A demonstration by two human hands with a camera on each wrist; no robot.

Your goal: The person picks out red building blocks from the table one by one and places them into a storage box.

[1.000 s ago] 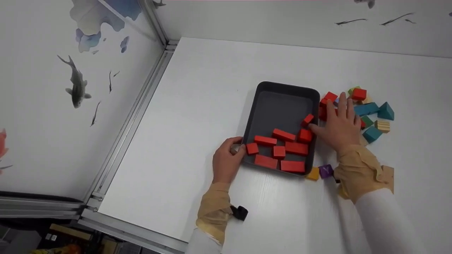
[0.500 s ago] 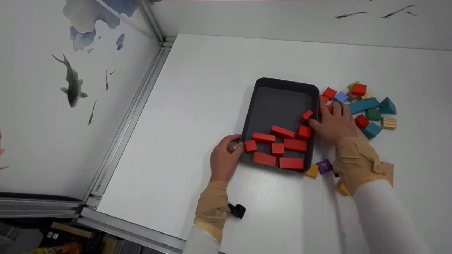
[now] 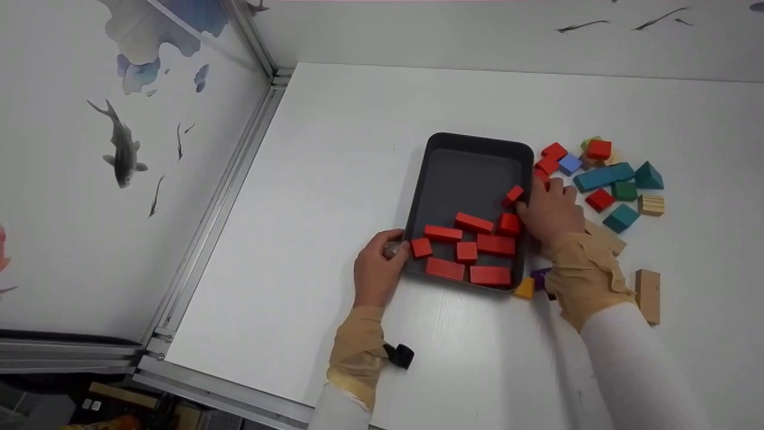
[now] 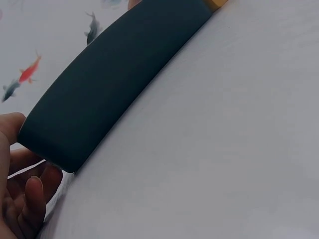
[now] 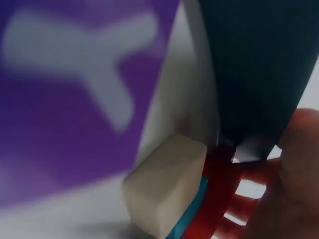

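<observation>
A dark tray (image 3: pixel 477 140) lies on the white table with several red blocks (image 3: pixel 474 223) in its near half. One small red block (image 3: pixel 513 194) leans tilted against the right wall. My left hand (image 3: pixel 382 263) grips the tray's near-left corner, thumb on the rim; the left wrist view shows the tray's outer wall (image 4: pixel 109 84) beside those fingers (image 4: pixel 20 199). My right hand (image 3: pixel 549 212) sits against the tray's right rim with its fingers curled. In the right wrist view its fingers (image 5: pixel 294 169) close around a red block (image 5: pixel 219 191) beside the tray wall (image 5: pixel 259 64).
Loose blocks lie right of the tray: red (image 3: pixel 600 199), blue (image 3: pixel 570 163), teal (image 3: pixel 603 177), green (image 3: pixel 624 190), a wooden plank (image 3: pixel 648 288). A yellow block (image 3: pixel 525 288) and a purple one (image 3: pixel 540 276) sit by the tray's near-right corner. An aluminium frame (image 3: pixel 221 197) edges the table's left side.
My right hand drew back from the loose pile to the tray's right rim and its fingers curled in, uncovering the red, green and teal blocks. The left hand stayed on the tray.
</observation>
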